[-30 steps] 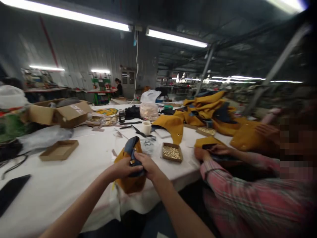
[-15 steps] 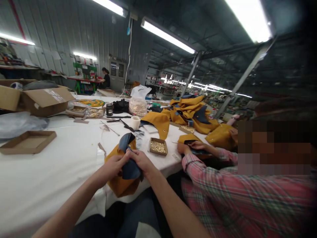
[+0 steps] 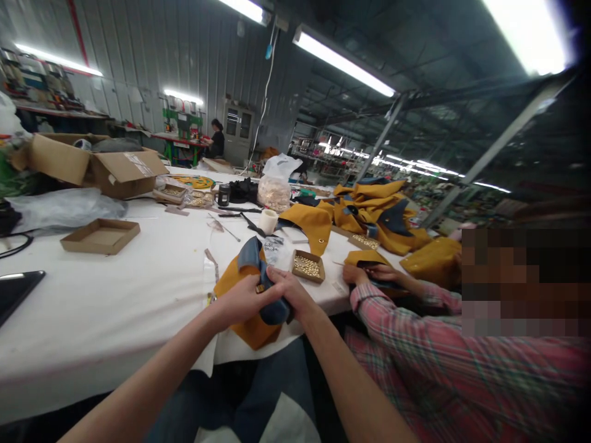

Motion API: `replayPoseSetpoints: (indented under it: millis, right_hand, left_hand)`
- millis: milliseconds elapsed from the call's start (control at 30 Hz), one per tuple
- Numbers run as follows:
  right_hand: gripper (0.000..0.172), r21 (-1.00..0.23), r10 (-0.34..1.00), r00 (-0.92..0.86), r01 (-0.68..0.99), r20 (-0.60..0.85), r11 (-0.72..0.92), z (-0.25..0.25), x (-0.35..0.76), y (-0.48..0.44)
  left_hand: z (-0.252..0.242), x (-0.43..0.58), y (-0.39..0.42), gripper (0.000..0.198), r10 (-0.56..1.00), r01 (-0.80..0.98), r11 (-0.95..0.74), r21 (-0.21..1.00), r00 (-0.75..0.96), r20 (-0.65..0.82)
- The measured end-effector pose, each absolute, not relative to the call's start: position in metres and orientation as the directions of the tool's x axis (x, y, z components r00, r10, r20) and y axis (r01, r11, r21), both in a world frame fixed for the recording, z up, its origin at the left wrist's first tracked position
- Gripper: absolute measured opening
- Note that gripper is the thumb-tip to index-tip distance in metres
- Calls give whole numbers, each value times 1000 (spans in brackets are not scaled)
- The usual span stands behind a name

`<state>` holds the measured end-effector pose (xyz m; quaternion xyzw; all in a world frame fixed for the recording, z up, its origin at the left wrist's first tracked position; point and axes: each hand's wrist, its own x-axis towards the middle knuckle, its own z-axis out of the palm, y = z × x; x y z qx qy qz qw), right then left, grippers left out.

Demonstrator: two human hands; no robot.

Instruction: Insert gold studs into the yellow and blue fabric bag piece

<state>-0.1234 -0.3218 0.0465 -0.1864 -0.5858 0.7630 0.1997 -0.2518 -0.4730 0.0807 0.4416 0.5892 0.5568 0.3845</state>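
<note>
A mustard-yellow piece with a blue lining (image 3: 259, 330), leather or fabric and perhaps part of a bag, lies over the table's front edge. My left hand (image 3: 242, 299) grips it from the left, thumb pointing right. From the other side my right hand (image 3: 292, 289) pinches the blue lining, its fingers close to my left thumb. A small brassy bit (image 3: 260, 288) shows between the hands; I cannot tell whether it is fixed to the piece. Just beyond my right hand stands a small cardboard tray (image 3: 308, 277) of gold-coloured metal pieces.
At my right a co-worker in a plaid sleeve (image 3: 392, 317) handles a similar yellow piece. Yellow and blue pieces (image 3: 369, 212) are heaped behind. A roll of white tape (image 3: 268, 221), a shallow cardboard tray (image 3: 100, 239), a cardboard box (image 3: 129, 174) and a dark flat device (image 3: 18, 292) are on the white table.
The view has swung left, so things sit further right and the dark device shows at the left edge. My hands still hold the yellow piece; the brassy bit is now visible between them.
</note>
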Motion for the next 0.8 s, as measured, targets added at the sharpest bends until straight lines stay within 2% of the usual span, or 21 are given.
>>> replayPoseSetpoints:
  millis: [133,267,367,433,533,667,733,800]
  right_hand:
    - [53,-999,471,-882,-26,4,-41,52,-114,-323]
    - [48,-993,387,-921,74,-35,88,58,-107,-326]
    - [39,-974,355,-932,140,-69,177,65,-107,-329]
    - [36,-962,399,-915,163,-63,221,71,-105,-327]
    - [46,-967,561,-825,190,-63,171,81,-85,-312]
    - [57,-962,775,-631,232,-37,144,95,-40,-283]
    - [55,-930,819,-574,308,-15,199,100,-23,-276]
    - [45,-825,843,-530,435,90,361,104,-14,-276]
  left_hand:
    - [64,-255,-471,70,944,39,2,999,-329,11]
    - [56,-267,-455,92,926,-120,142,982,-334,-175]
    - [54,-276,-428,85,872,-120,177,977,-442,-212]
    - [57,-283,-413,77,843,-110,129,985,-512,-168]
    - [70,-296,-410,73,831,-161,47,986,-541,-129]
    - [94,-313,-444,64,825,-280,41,959,-532,-191]
    - [98,-318,-465,58,807,-344,73,936,-532,-258]
    - [95,-319,-484,56,782,-329,107,938,-555,-284]
